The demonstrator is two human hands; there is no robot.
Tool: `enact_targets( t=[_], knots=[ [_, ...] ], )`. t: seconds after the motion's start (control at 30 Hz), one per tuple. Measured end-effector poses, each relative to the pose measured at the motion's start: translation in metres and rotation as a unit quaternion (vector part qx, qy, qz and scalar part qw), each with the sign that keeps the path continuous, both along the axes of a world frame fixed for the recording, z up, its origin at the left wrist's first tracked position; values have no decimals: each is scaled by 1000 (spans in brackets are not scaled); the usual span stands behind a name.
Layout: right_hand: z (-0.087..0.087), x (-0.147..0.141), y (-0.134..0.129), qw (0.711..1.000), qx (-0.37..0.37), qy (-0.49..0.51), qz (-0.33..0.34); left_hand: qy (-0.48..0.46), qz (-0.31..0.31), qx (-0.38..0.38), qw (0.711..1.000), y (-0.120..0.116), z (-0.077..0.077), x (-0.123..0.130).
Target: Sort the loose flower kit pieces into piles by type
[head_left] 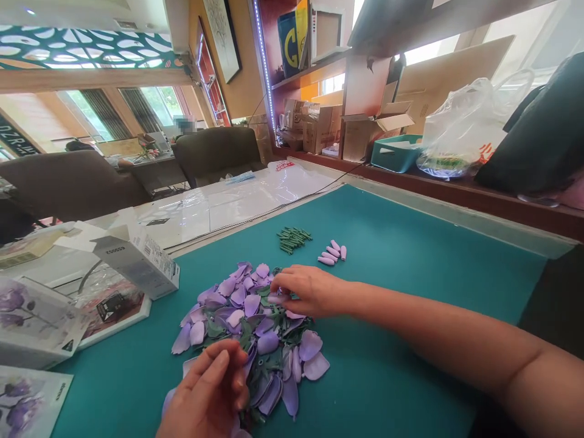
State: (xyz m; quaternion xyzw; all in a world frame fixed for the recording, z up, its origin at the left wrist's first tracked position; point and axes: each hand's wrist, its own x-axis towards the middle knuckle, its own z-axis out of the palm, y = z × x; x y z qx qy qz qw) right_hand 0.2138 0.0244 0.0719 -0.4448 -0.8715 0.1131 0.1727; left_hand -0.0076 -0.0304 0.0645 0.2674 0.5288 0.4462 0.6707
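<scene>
A loose heap of purple plastic petals (pixel 252 305) mixed with dark green leaf-like parts lies on the green mat (pixel 387 243). My right hand (pixel 310 291) reaches over the heap's far right side, thumb and fingers pinched around a pale purple piece (pixel 277 298). At the heap's near left edge is my left hand (pixel 207 389), its fingers curled in and thumb against them; whatever they may hold is hidden. Beyond my right hand lie several pale pink bud-shaped pieces (pixel 332 253). Thin green stem pieces (pixel 294 239) are gathered beside them, farther left.
On the left stand an opened white box (pixel 137 255), a box with a flower picture (pixel 39 319) and a tray with plastic-wrapped parts (pixel 112 307). A printed booklet (pixel 31 401) is nearer. Behind the mat, a shelf holds a teal basket (pixel 396 153) and a plastic bag (pixel 469 128).
</scene>
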Motion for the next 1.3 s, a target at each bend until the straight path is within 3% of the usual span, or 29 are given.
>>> enact_targets(
  t=[0.13, 0.27, 0.43, 0.6, 0.7, 0.83, 0.93, 1.07, 1.3],
  knots=[
    [18, -21, -11, 992, -38, 106, 55, -75, -7, -38, 996, -7, -4, 15],
    [21, -35, -22, 980, -17, 137, 146, -169, -45, -75, 982, -9, -12, 23],
    [20, -28, -23, 979, 14, 151, 138, -212, -41, -101, 971, -9, -15, 21],
    [18, -18, -23, 987, 13, 35, 158, -169, -26, -102, 980, -3, -21, 15],
    [12, -19, -26, 974, 18, -82, 211, -159, -25, -71, 984, 2, -25, 7],
    [3, -23, -30, 960, 5, -165, 226, -177, -55, -35, 982, 4, -26, 1],
    [0, -26, -32, 959, 5, -178, 222, -192, -73, -35, 978, 2, -23, 1],
    [-2, -30, -34, 959, 12, -187, 212, -193, -44, -47, 979, 2, -21, 3],
    [-13, -33, -32, 970, 40, -150, 189, -169, -29, -41, 984, 10, -31, 4]
  ],
)
